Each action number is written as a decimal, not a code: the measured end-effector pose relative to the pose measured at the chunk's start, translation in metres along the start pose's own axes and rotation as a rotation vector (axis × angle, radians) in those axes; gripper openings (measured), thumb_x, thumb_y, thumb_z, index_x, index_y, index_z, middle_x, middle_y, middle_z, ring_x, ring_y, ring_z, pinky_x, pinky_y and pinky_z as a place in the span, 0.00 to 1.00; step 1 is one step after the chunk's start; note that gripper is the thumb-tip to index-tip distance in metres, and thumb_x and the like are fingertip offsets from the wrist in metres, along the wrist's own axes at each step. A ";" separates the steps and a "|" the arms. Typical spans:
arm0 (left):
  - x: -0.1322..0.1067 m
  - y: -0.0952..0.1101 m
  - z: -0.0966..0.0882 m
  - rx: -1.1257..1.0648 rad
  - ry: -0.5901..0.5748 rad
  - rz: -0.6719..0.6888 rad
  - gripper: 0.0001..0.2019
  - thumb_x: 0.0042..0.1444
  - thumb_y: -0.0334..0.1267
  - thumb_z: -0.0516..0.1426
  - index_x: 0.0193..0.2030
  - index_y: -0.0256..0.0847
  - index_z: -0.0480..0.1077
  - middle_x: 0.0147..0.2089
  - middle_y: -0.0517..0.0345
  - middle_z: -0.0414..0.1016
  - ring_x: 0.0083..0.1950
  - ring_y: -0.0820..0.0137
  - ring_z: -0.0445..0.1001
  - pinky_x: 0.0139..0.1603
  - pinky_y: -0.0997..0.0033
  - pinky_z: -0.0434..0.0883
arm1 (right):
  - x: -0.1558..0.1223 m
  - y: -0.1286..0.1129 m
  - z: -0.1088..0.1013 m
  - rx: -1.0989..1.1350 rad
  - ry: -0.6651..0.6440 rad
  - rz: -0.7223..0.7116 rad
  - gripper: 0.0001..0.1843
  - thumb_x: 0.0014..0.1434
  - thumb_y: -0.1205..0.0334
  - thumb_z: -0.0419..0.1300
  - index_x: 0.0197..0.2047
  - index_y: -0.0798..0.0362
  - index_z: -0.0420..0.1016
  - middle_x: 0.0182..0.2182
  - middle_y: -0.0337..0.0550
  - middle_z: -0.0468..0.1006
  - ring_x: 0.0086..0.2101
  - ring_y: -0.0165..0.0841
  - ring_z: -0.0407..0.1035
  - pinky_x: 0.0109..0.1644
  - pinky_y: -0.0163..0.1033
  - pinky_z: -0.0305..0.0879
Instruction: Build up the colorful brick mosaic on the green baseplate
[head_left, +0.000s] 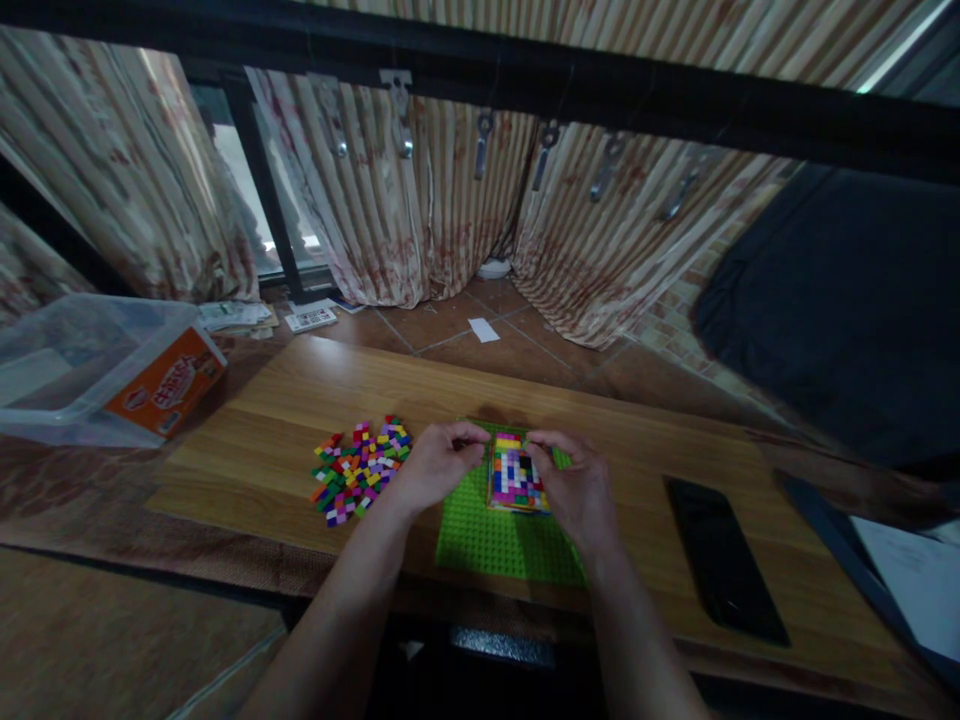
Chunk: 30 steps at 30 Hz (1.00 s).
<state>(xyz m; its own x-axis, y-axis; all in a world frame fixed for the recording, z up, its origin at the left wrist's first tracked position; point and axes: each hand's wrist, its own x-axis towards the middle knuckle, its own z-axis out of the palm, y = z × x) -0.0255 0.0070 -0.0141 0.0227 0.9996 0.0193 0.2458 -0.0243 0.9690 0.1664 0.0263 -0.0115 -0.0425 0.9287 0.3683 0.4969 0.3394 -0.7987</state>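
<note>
A green studded baseplate lies on the wooden board. On it stands a rectangular build of multicoloured toy bricks, with pink and yellow at its far end. My left hand is at the build's far left corner, thumb and forefinger brought together; whatever lies between the tips is too small to make out. Over the right edge of the build is my right hand, its thumb and forefinger pinched close to the bricks and hiding part of them. Left of my left hand lies a loose heap of small coloured bricks.
A black phone-like slab lies on the wooden board at the right. A clear plastic bin with an orange label stands at the far left. Papers are at the right edge. A dark bar with hooks crosses above.
</note>
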 end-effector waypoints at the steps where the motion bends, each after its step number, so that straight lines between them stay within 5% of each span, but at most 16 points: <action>1: 0.000 0.000 0.000 0.004 0.003 0.002 0.10 0.52 0.32 0.56 0.40 0.37 0.77 0.34 0.57 0.79 0.36 0.70 0.73 0.40 0.71 0.70 | 0.000 0.001 0.001 0.020 0.025 0.007 0.08 0.55 0.58 0.61 0.35 0.47 0.82 0.35 0.43 0.81 0.41 0.39 0.72 0.49 0.48 0.65; 6: 0.001 -0.002 0.001 0.010 0.003 0.011 0.10 0.52 0.33 0.56 0.39 0.37 0.77 0.34 0.57 0.79 0.36 0.70 0.73 0.40 0.71 0.70 | 0.004 0.007 0.011 0.142 0.115 0.072 0.08 0.54 0.57 0.63 0.35 0.47 0.83 0.36 0.43 0.83 0.40 0.39 0.74 0.50 0.48 0.67; 16: -0.001 0.001 0.000 0.025 -0.017 0.022 0.10 0.52 0.33 0.56 0.39 0.37 0.77 0.34 0.57 0.78 0.38 0.70 0.73 0.42 0.70 0.70 | 0.003 0.006 0.013 0.234 0.056 0.170 0.09 0.49 0.58 0.65 0.35 0.48 0.83 0.34 0.42 0.83 0.38 0.39 0.75 0.49 0.47 0.67; 30: -0.002 0.004 0.000 0.013 -0.026 0.004 0.10 0.51 0.33 0.56 0.38 0.37 0.77 0.33 0.58 0.78 0.36 0.70 0.72 0.39 0.71 0.69 | 0.006 0.007 0.001 -0.021 -0.114 0.061 0.12 0.51 0.59 0.63 0.39 0.49 0.82 0.36 0.44 0.80 0.39 0.39 0.71 0.48 0.48 0.65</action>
<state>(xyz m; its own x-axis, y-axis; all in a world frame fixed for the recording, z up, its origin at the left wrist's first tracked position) -0.0247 0.0045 -0.0107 0.0488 0.9987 0.0162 0.2584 -0.0283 0.9656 0.1685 0.0348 -0.0156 -0.1091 0.9590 0.2616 0.5194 0.2794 -0.8076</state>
